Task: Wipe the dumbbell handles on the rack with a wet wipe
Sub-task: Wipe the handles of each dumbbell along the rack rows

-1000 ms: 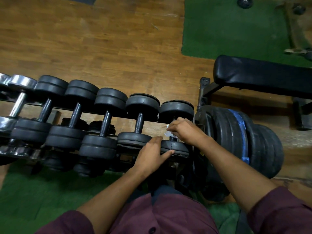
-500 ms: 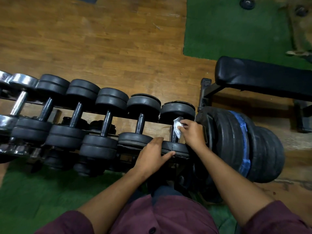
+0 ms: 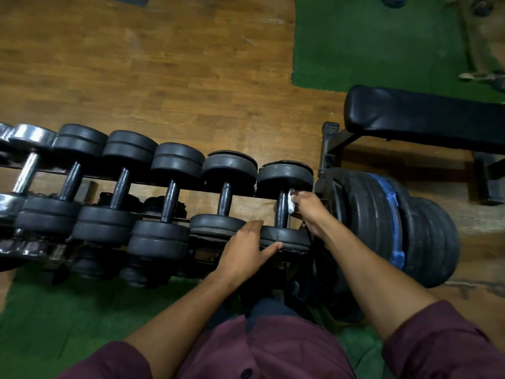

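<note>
Several black dumbbells lie side by side on a low rack [image 3: 246,194]. The rightmost dumbbell [image 3: 284,176] has a dark handle [image 3: 281,212]. My right hand [image 3: 310,210] presses a white wet wipe [image 3: 291,202] against the right side of that handle. My left hand [image 3: 247,247] rests with spread fingers on the near weight head [image 3: 289,237] of the same dumbbell, thumb along its front edge. The neighbouring dumbbell [image 3: 226,170] sits just left of it.
A stack of large black weight plates [image 3: 396,228] with a blue band stands right of the rack, close to my right forearm. A black padded bench [image 3: 423,116] lies beyond. Chrome dumbbells [image 3: 30,149] are at the rack's far left. Wooden floor and green mats surround.
My right hand has shifted from over the rightmost handle to its right side, with the wipe now showing against the handle. My left hand has stayed on the near weight head.
</note>
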`<state>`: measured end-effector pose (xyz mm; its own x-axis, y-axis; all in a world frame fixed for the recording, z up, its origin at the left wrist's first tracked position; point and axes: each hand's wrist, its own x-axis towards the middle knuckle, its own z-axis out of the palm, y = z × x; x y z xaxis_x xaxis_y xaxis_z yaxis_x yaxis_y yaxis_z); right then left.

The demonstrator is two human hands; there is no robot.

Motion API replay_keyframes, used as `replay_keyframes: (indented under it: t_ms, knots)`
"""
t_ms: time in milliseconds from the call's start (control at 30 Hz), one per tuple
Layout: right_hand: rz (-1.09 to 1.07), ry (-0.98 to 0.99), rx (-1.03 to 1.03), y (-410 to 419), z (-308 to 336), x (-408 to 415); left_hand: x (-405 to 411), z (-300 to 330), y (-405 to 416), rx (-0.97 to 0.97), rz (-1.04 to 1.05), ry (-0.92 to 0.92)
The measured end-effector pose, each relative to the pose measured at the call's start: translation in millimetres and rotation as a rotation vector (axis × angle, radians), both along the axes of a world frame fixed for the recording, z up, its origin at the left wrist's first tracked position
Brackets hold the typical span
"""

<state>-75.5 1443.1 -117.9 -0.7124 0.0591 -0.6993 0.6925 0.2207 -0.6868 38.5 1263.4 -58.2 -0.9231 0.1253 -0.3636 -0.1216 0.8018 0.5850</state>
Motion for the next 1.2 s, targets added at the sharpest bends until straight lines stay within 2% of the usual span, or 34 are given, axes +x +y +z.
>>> replay_keyframes:
  t_ms: [100,267,367,500,733,1033,1200]
  knots:
    - [0.014,-0.013,0.041,0.9,-21.8,-1.2,0.5,1.2,0.2,0.0,0.002,-0.001]
    - [0.167,-0.187,0.031,20.9,-30.3,3.4,0.4,1.7,-0.1,-0.001,0.003,0.003]
    - [0.228,-0.204,0.025,17.7,-2.5,4.6,0.7,1.5,-0.3,0.0,0.0,0.005]
    - [0.244,-0.194,-0.086,7.8,9.8,6.1,0.5,1.8,-1.0,0.0,0.001,0.001]
    - [0.545,-0.297,-0.023,27.3,-5.2,9.7,1.1,-0.1,-1.6,0.003,0.008,-0.001]
    - [0.677,-0.089,0.291,24.5,16.1,2.2,0.8,-1.9,-1.3,0.006,0.018,-0.003]
    - [0.695,-0.005,0.254,11.9,23.8,0.2,1.2,-0.8,-1.1,0.01,0.02,-0.006]
